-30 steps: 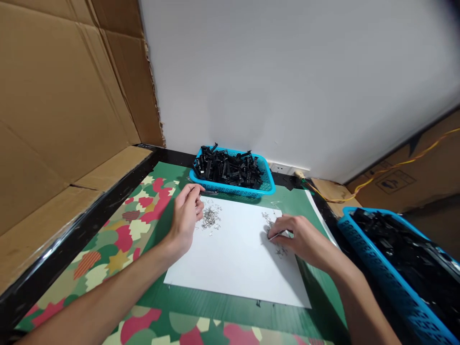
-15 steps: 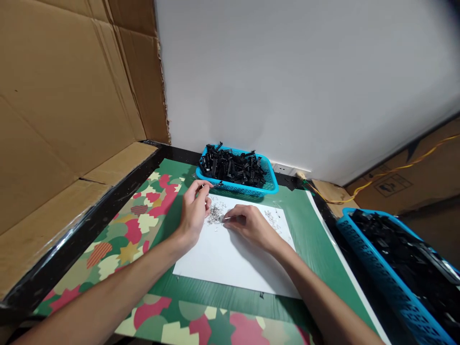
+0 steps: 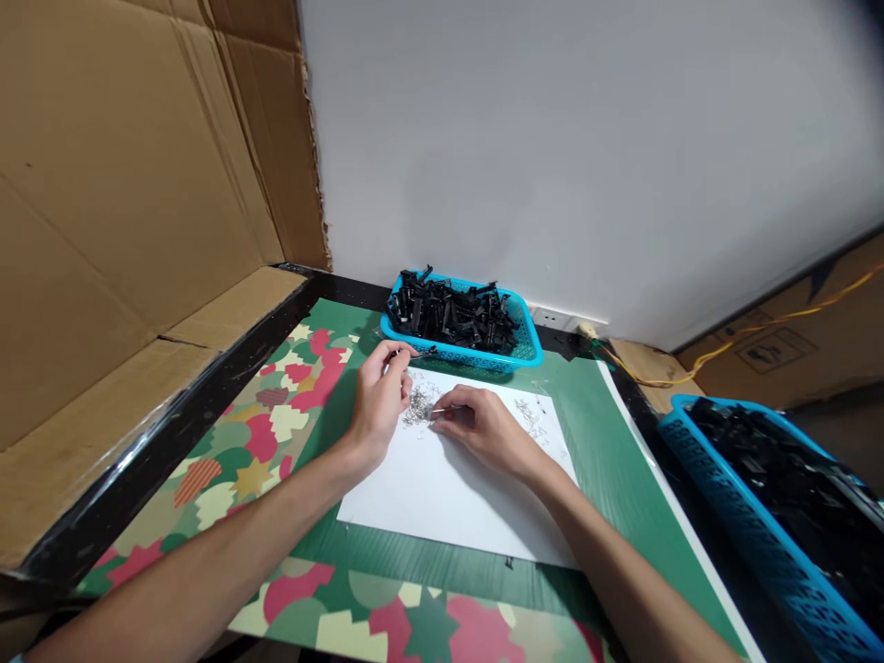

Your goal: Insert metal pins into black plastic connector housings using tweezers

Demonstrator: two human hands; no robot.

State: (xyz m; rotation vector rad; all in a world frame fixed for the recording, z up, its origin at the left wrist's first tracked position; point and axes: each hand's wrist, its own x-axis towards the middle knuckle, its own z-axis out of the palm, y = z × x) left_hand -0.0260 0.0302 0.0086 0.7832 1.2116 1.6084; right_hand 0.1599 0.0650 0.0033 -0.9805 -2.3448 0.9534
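Note:
My left hand point(image 3: 378, 398) is closed on a small black part point(image 3: 423, 353), which sticks out to the right of the fingertips, just in front of the blue basket. My right hand point(image 3: 483, 425) pinches a thin metal tool point(image 3: 442, 411) low over the white sheet point(image 3: 442, 488). Its tip points at a pile of tiny silvery pieces point(image 3: 418, 405) between the two hands. More tiny pieces point(image 3: 530, 416) are scattered on the sheet's right side, beyond my right wrist.
A blue basket point(image 3: 529, 354) of black parts stands behind the sheet against the wall. Another blue basket point(image 3: 746, 525) with black parts is at the right. Cardboard point(image 3: 138, 184) rises at the left. A yellow cable point(image 3: 725, 348) runs by a wall socket point(image 3: 552, 319).
The whole view has shifted slightly. The black part now shows farther out from my left fingertips. My right hand stays beside the pile with its grip unchanged.

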